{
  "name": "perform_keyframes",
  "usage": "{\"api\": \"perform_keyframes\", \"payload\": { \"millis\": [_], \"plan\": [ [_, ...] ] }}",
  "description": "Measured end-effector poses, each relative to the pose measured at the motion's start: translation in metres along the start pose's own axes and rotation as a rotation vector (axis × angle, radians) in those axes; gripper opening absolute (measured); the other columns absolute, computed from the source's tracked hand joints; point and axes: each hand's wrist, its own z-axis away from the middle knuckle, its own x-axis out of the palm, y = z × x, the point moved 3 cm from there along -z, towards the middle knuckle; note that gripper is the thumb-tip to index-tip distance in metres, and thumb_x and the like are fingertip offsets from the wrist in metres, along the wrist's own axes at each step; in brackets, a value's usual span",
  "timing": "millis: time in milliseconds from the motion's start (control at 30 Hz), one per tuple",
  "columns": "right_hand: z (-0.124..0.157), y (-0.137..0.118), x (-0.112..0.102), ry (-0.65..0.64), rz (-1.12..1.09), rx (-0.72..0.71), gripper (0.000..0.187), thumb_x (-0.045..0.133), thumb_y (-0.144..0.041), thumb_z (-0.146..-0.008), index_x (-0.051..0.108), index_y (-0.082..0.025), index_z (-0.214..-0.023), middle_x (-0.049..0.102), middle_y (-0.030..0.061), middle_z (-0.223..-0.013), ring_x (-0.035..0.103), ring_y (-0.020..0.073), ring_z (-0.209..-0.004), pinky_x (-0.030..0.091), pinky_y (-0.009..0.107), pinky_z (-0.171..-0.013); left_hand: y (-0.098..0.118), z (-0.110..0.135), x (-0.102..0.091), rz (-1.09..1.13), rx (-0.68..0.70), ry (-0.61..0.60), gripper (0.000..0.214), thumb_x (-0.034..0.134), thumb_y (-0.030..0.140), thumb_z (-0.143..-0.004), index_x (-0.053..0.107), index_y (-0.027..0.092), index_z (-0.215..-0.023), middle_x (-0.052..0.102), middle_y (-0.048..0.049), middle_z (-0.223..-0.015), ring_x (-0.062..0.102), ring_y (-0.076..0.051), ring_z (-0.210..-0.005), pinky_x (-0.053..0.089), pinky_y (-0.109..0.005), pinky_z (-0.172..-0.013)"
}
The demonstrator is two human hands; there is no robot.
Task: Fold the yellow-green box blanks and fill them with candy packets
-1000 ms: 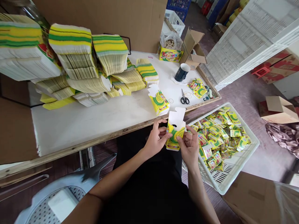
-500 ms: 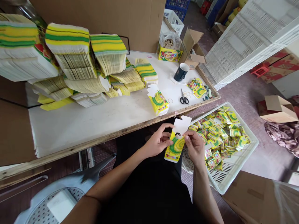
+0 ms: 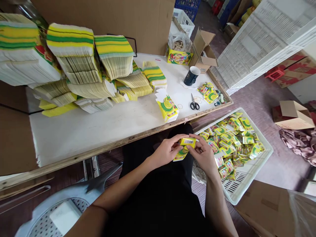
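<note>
Small carton (image 3: 179,154) between the two hands, above the dark-clothed lap and just outside the front edge of the bench. The governing relation is one of contact: the carton lies directly between the fingers, its long axis running from lower left to upper right and foreshortened, with the barcoded end (image 3: 189,141) uppermost and turned toward the viewer. Neither hand is nearer, since both touch it. The fingers of the left hand (image 3: 165,152) are closed to about the carton's thickness along its left side, thumb on the printed face; those of the right hand (image 3: 205,157) are bent around the upper right, thumb likewise on the face (the far fingertips are partly hidden, so how firmly they press cannot be told). Beyond the hands, the bench (image 3: 98,126) shows a pale top with a wooden edge; an upright carton (image 3: 169,108) with raised white flaps stands near that edge, and bundled carton blanks (image 3: 115,52) are piled to the left. Scissors (image 3: 195,105) and a dark mug (image 3: 191,77) occupy the far right portion. Beside the right forearm, a white crate (image 3: 254,176) contains many small printed packets (image 3: 227,144). A perforated chair seat (image 3: 44,210) lies at lower left; stacked white trays (image 3: 251,42) rise at upper right over a reddish-brown floor (image 3: 259,95).
</note>
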Motion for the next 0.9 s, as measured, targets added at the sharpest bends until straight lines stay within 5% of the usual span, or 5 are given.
{"api": "perform_keyframes", "payload": {
  "millis": [267, 467, 667, 733, 900],
  "plan": [
    [0.002, -0.004, 0.008, 0.111, 0.150, -0.058, 0.040, 0.064, -0.039, -0.092, 0.062, -0.016, -0.125, 0.036, -0.0085, -0.053, 0.031, 0.0094, -0.046, 0.028, 0.025, -0.049, 0.000, -0.003, -0.005, 0.187, -0.103, 0.023, 0.053, 0.068, 0.034, -0.089, 0.054, 0.019, -0.137, 0.070, -0.0127, -0.122, 0.069, -0.022, -0.107, 0.057, -0.029, -0.089],
    [0.006, 0.003, -0.004, 0.231, 0.113, -0.106, 0.036, 0.066, -0.042, -0.091, 0.068, -0.019, -0.120, 0.061, 0.0035, -0.084, 0.044, 0.0125, -0.060, 0.037, 0.028, -0.054, 0.008, -0.008, 0.007, 0.095, 0.010, -0.031, 0.044, 0.064, 0.032, -0.091, 0.058, 0.022, -0.134, 0.066, -0.0111, -0.132, 0.068, -0.021, -0.113, 0.057, -0.032, -0.097],
    [0.018, 0.008, -0.064, 0.841, 0.545, -0.202, 0.040, 0.076, -0.046, -0.083, 0.068, -0.015, -0.106, 0.063, 0.0094, -0.099, 0.045, 0.0182, -0.079, 0.039, 0.034, -0.076, 0.001, -0.052, -0.031, -0.610, 0.227, 0.301, 0.063, 0.064, 0.036, -0.091, 0.044, 0.018, -0.148, 0.041, -0.0189, -0.158, 0.028, -0.031, -0.154, 0.021, -0.055, -0.130],
    [0.018, 0.013, -0.069, 0.802, 0.515, -0.181, 0.042, 0.075, -0.048, -0.084, 0.068, -0.015, -0.110, 0.062, 0.0086, -0.096, 0.046, 0.0182, -0.077, 0.039, 0.034, -0.074, -0.014, -0.070, -0.051, -0.776, 0.139, 0.384, 0.069, 0.066, 0.030, -0.088, 0.041, 0.012, -0.150, 0.034, -0.0232, -0.161, 0.018, -0.035, -0.157, 0.013, -0.062, -0.130],
    [0.012, 0.023, -0.037, 0.526, 0.186, -0.039, 0.033, 0.067, -0.047, -0.090, 0.072, -0.017, -0.104, 0.061, 0.0043, -0.080, 0.049, 0.0152, -0.066, 0.039, 0.031, -0.064, -0.032, -0.079, -0.071, -0.817, 0.142, 0.397, 0.037, 0.048, 0.023, -0.096, 0.066, 0.014, -0.126, 0.057, -0.0166, -0.145, 0.047, -0.027, -0.143, 0.039, -0.049, -0.124]
  ]
}}
